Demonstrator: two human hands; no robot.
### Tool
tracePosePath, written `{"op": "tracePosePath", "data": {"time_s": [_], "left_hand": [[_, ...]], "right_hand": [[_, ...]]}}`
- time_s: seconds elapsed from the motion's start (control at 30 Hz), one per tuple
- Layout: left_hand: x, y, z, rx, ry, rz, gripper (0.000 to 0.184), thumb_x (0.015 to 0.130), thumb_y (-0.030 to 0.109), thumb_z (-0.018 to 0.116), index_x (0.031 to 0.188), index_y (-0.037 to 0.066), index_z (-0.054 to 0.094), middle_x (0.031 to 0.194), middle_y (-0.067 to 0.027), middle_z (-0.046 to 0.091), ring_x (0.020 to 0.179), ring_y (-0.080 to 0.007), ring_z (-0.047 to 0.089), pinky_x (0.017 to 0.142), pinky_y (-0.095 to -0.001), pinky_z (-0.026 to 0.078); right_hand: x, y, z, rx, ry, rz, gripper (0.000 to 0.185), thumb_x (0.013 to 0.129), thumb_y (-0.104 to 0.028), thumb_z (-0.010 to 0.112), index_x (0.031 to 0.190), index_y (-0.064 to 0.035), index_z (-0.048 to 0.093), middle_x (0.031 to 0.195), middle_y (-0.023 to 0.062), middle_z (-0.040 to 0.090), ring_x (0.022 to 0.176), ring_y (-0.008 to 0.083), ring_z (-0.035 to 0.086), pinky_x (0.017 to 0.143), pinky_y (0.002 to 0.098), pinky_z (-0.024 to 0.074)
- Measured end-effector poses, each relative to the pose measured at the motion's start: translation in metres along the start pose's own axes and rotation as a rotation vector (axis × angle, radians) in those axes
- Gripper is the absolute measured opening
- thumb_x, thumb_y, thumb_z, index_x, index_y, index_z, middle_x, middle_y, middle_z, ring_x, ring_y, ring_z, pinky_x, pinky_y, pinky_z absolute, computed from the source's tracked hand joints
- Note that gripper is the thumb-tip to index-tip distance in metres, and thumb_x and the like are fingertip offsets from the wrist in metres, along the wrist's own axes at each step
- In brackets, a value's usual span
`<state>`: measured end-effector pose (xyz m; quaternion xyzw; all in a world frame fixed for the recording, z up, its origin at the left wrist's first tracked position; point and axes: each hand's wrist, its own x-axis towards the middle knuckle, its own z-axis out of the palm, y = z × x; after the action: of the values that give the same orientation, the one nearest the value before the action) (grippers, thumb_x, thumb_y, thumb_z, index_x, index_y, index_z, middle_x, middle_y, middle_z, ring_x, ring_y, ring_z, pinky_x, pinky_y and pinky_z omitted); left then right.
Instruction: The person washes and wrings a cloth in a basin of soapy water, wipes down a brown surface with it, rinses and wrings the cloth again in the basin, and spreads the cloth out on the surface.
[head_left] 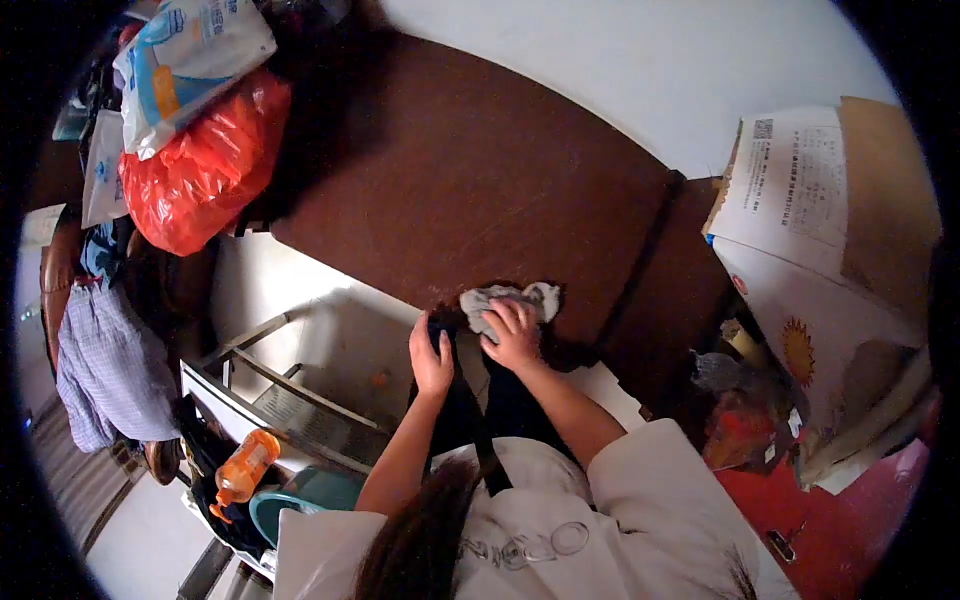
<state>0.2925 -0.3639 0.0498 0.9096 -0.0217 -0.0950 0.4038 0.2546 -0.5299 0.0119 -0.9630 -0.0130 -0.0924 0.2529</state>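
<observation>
Under right hand (516, 338), crumpled gray cloth (477, 302).

Single head-worn view from above, facing forward and down, fairly near grey cloth (494, 294).

Illegible lettering (800, 175) on white bag (190, 75), shirt (600, 525) and carton (825, 270), the carton also with QR code (763, 129) and sun emblem (799, 352).

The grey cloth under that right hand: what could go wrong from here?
The grey cloth lies by the near edge of the brown surface, so it might slip off if the right hand drags it back. The orange bottle is near the teal basin; a wide swing of the left arm might knock it.
</observation>
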Motion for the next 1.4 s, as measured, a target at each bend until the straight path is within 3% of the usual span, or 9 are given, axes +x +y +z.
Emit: {"op": "tracePosePath", "data": {"time_s": [0.27, 0.47, 0.67, 0.7, 0.8, 0.87, 0.93, 1.03, 1.4], "left_hand": [[0.013, 0.001, -0.006, 0.014, 0.079, -0.023, 0.04, 0.086, 0.015, 0.046, 0.121, -0.003, 0.039, 0.12, -0.0201, 0.044, 0.111, -0.0351, 0.041, 0.095, -0.0395, 0.031], [0.026, 0.007, -0.005, 0.066, 0.156, -0.051, 0.041, 0.085, 0.016, 0.048, 0.121, -0.002, 0.039, 0.124, -0.0216, 0.041, 0.114, -0.036, 0.038, 0.097, -0.0411, 0.029], [0.047, 0.003, -0.008, 0.096, 0.295, -0.153, 0.049, 0.085, 0.019, 0.047, 0.127, -0.002, 0.033, 0.132, -0.0252, 0.028, 0.121, -0.0384, 0.028, 0.1, -0.0435, 0.022], [0.051, 0.003, -0.004, 0.057, 0.282, -0.185, 0.055, 0.085, 0.025, 0.048, 0.129, -0.002, 0.029, 0.135, -0.0266, 0.022, 0.124, -0.0402, 0.022, 0.102, -0.0425, 0.019], [0.066, 0.02, 0.02, 0.151, 0.316, -0.222, 0.063, 0.084, 0.032, 0.05, 0.131, -0.001, 0.026, 0.137, -0.0276, 0.016, 0.126, -0.0415, 0.017, 0.102, -0.0443, 0.017], [0.076, 0.033, 0.048, 0.313, 0.273, -0.437, 0.085, 0.076, 0.053, 0.053, 0.136, 0.006, 0.016, 0.141, -0.0242, 0.006, 0.13, -0.0389, 0.007, 0.1, -0.0536, 0.016], [0.09, 0.035, 0.069, 0.38, 0.383, -0.543, 0.094, 0.071, 0.061, 0.054, 0.137, 0.008, 0.014, 0.142, -0.0211, 0.002, 0.131, -0.0367, 0.005, 0.098, -0.0574, 0.016], [0.104, 0.044, 0.075, 0.456, 0.422, -0.642, 0.098, 0.065, 0.065, 0.058, 0.136, 0.011, 0.018, 0.142, -0.0184, 0.005, 0.13, -0.0356, 0.007, 0.096, -0.0606, 0.016], [0.137, -0.015, 0.042, 0.579, 0.538, -0.113, 0.085, 0.062, 0.06, 0.063, 0.127, 0.012, 0.037, 0.137, -0.0149, 0.026, 0.127, -0.0355, 0.02, 0.093, -0.0649, 0.018]], "right_hand": [[0.017, -0.017, 0.017, 0.062, -0.116, -0.066, 0.043, 0.065, -0.034, 0.067, 0.103, -0.0155, 0.055, 0.122, 0.0047, 0.041, 0.111, 0.0283, 0.037, 0.087, 0.054, 0.0298], [0.077, -0.02, 0.071, 0.062, -0.029, -0.427, 0.022, 0.075, -0.023, 0.052, 0.097, -0.0206, 0.057, 0.118, -0.0051, 0.047, 0.109, 0.0168, 0.042, 0.093, 0.0469, 0.0294], [0.12, -0.032, 0.082, 0.134, 0.046, -0.49, 0.043, 0.068, -0.022, 0.058, 0.11, -0.014, 0.05, 0.121, 0.0021, 0.045, 0.111, 0.0203, 0.042, 0.093, 0.0437, 0.0296], [0.118, -0.031, 0.06, 0.463, -0.095, -0.364, 0.048, 0.075, -0.019, 0.053, 0.12, -0.0112, 0.041, 0.126, 0.0075, 0.041, 0.12, 0.0256, 0.035, 0.096, 0.0484, 0.0263], [0.087, -0.009, 0.026, 0.421, 0.081, -0.031, 0.055, 0.071, -0.017, 0.056, 0.122, -0.0058, 0.04, 0.129, 0.0143, 0.037, 0.123, 0.0332, 0.03, 0.098, 0.0507, 0.0218], [0.058, 0.007, 0.017, 0.273, 0.294, 0.262, 0.059, 0.071, -0.021, 0.052, 0.125, -0.002, 0.036, 0.134, 0.018, 0.031, 0.124, 0.0361, 0.027, 0.1, 0.0515, 0.0185], [0.041, 0.014, 0.008, 0.029, 0.251, 0.64, 0.062, 0.076, -0.027, 0.048, 0.129, -0.0005, 0.032, 0.137, 0.0172, 0.026, 0.125, 0.0344, 0.027, 0.101, 0.0508, 0.0174], [0.035, 0.02, 0.011, -0.118, 0.182, 0.763, 0.062, 0.079, -0.022, 0.047, 0.133, -0.0013, 0.025, 0.14, 0.0154, 0.021, 0.129, 0.0292, 0.019, 0.104, 0.0455, 0.0133], [0.039, 0.017, 0.011, -0.263, -0.022, 0.81, 0.068, 0.08, -0.026, 0.052, 0.134, -0.0018, 0.021, 0.142, 0.0124, 0.016, 0.131, 0.0275, 0.016, 0.103, 0.0473, 0.0161]]}}
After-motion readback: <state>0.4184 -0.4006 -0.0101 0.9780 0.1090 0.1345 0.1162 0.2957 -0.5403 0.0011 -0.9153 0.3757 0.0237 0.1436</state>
